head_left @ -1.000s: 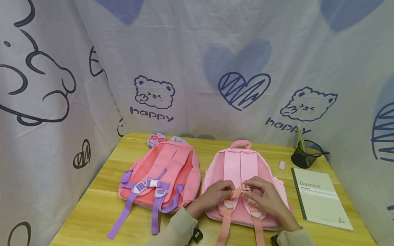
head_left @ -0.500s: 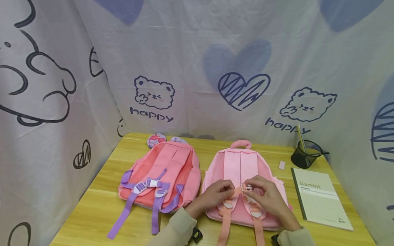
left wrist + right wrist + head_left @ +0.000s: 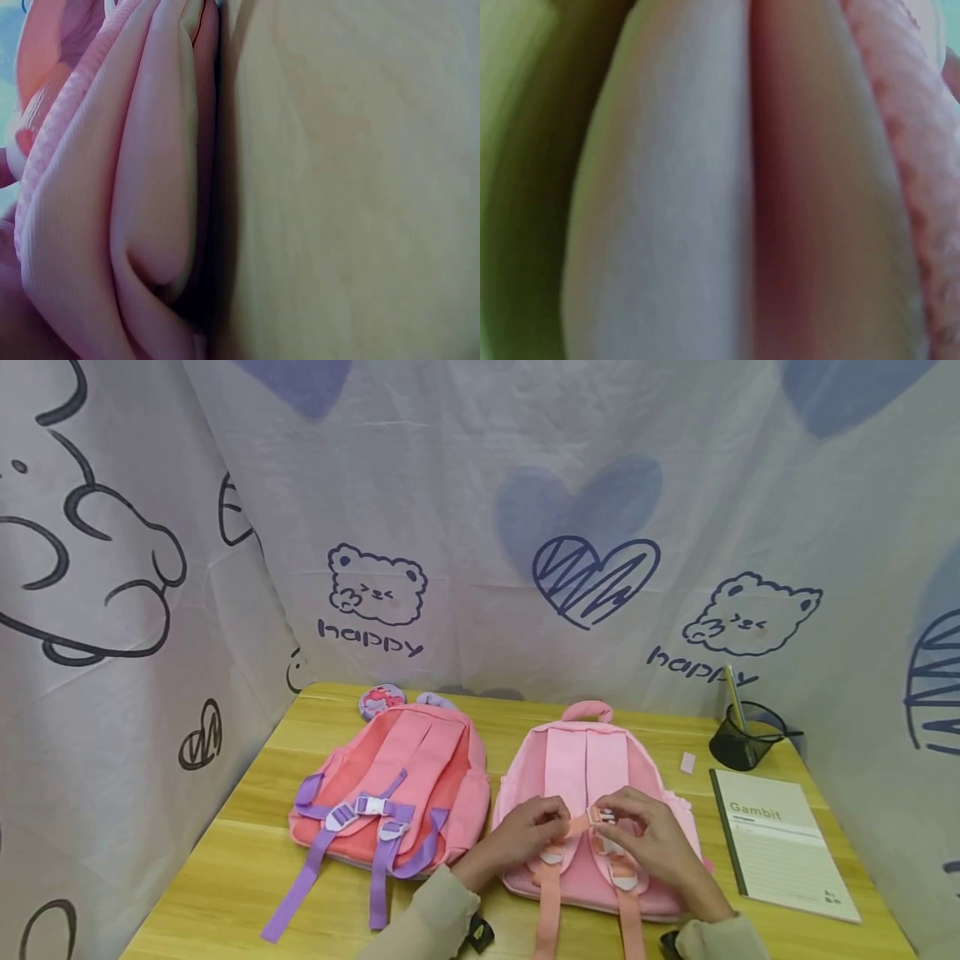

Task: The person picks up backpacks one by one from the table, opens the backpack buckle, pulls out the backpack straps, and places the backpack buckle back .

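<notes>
The light pink backpack lies with its shoulder straps facing up. My left hand pinches an orange webbing strap across its middle. At the strap's right end sits a buckle, with a pale part beside it. My right hand holds the buckle end between thumb and fingers, which partly hide it. Two orange strap tails hang toward the front edge. In the left wrist view the backpack's side fills the left part. The right wrist view shows the backpack's other side, blurred.
A coral backpack with purple straps lies to the left, a round badge behind it. On the right are a notebook, a small pink eraser-like block and a black mesh pen holder. Patterned cloth hangs behind the table.
The orange strap between my hands looks straighter and shows more. The buckle has shifted slightly right, and the left strap adjuster slightly left. Both hands have barely moved.
</notes>
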Available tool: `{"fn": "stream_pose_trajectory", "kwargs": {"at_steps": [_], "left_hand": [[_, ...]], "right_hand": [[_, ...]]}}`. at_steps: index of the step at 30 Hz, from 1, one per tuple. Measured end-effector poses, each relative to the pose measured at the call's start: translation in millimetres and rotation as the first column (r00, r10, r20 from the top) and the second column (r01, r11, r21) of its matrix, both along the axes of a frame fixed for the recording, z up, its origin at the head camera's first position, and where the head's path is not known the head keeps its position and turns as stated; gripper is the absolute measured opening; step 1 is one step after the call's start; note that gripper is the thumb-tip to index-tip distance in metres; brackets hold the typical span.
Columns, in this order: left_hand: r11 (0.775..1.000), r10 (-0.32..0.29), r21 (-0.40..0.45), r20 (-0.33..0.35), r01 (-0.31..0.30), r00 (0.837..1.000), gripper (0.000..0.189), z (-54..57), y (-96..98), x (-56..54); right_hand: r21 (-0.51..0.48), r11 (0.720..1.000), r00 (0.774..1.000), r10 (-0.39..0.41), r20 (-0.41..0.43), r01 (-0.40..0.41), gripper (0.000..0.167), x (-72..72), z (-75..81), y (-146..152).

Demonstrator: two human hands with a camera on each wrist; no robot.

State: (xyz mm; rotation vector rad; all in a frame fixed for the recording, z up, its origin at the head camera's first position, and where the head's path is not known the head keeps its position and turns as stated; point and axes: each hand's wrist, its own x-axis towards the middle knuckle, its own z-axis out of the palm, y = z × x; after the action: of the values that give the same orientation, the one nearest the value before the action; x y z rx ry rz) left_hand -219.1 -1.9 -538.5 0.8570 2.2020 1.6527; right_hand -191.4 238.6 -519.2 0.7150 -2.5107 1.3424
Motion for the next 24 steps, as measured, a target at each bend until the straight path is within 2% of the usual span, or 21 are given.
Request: {"fn": "stream_pose_trajectory", "kwargs": {"at_steps": [6, 11, 17, 24], "left_hand": [[0.996, -0.036, 0.080, 0.058, 0.031, 0.998, 0.017, -2.3, 1.1, 0.1], [0.997, -0.044, 0.063, 0.076, 0.039, 0.996, 0.018, -3.9, 1.7, 0.2], [0.997, -0.054, 0.050, 0.064, 0.051, 0.996, 0.017, -3.0, 1.1, 0.1], [0.999, -0.031, 0.028, 0.048, 0.030, 0.998, 0.016, -1.9, 0.6, 0.1]], "right_hand": [[-0.002, 1.000, 1.000, 0.001, 0.004, -0.001, 0.023, -1.2, -1.5, -0.9], [-0.008, 1.000, 1.000, 0.009, -0.010, -0.010, 0.023, -0.8, -3.4, -2.1], [-0.024, 1.000, 1.000, 0.019, -0.022, -0.020, 0.023, -0.7, -6.1, -3.6], [-0.010, 1.000, 1.000, 0.007, -0.017, -0.007, 0.023, -1.1, -6.1, -5.0]]}}
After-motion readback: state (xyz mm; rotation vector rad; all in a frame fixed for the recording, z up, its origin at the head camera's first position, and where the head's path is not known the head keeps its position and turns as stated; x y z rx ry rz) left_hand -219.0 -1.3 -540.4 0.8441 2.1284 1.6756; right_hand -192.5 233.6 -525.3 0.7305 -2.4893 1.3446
